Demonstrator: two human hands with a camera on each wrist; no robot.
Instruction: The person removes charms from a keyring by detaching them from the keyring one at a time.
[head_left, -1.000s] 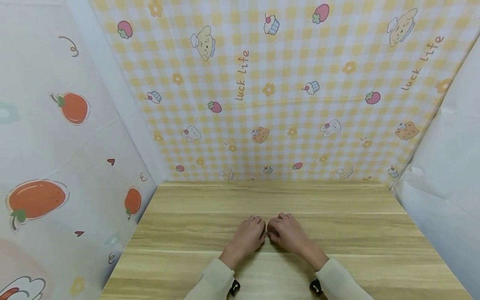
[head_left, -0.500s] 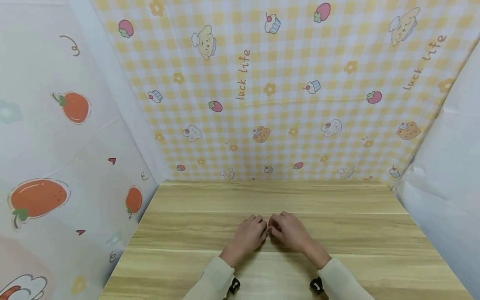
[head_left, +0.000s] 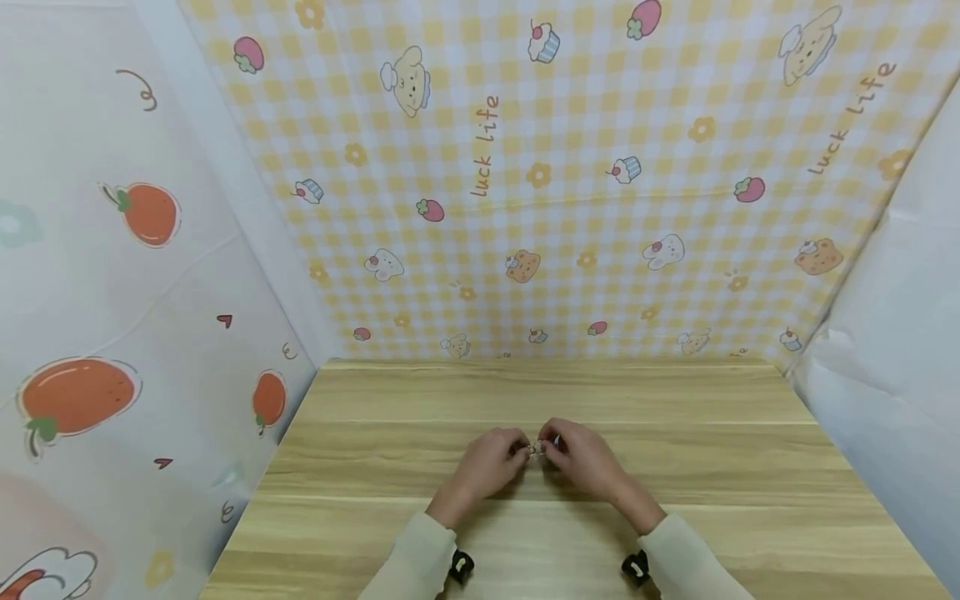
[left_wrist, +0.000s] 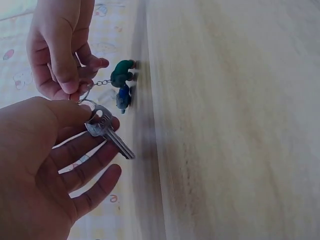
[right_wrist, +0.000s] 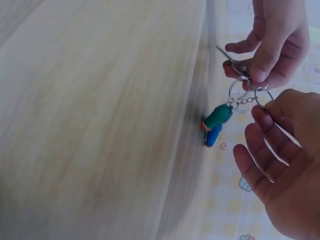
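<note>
1. Left hand [head_left: 487, 464] pinched the key [left_wrist: 103, 120] by its head, probably so the blade hung free.
2. Right hand [head_left: 588, 461] pinched a ring [right_wrist: 256, 94], likely steadying the other side.
3. Held over the table [head_left: 540, 542], so the toy charms [right_wrist: 218, 116] dangled between them.

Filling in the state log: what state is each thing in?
Left hand, pinching, other fingers spread
Right hand, pinching, thumb to forefinger
Key, held in the left hand, blade sticking out
Ring, pinched by the right hand; open or closed unclear
Chain, linked to the charm
Green charm, hanging
Blue charm, hanging
Wall cloth, creased
</note>
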